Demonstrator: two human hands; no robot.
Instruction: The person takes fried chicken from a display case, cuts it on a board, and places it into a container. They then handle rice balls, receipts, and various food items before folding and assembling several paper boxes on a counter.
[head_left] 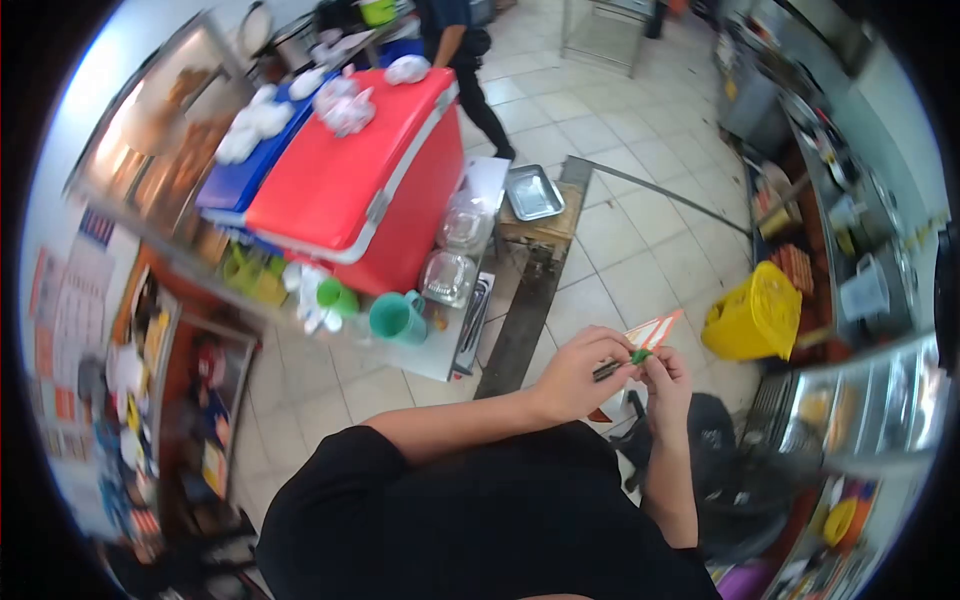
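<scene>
My left hand [585,372] is closed, with a short dark pen-like object [607,371] showing between its fingers. Facing it, my right hand [667,385] pinches a small bright green piece [640,356], and the fingertips of both hands meet around it. I cannot tell what the green piece is. Just behind the fingers, an orange-and-white striped paper [655,330] sticks out, its lower part hidden by my hands.
A red cooler box [350,170] with plastic bags on its lid stands left, beside a blue one [225,190]. Green cups [397,318] and clear containers [448,278] share its table. A metal tray [534,192] lies beyond. At right is a yellow bin [752,312]; a person [462,60] stands behind.
</scene>
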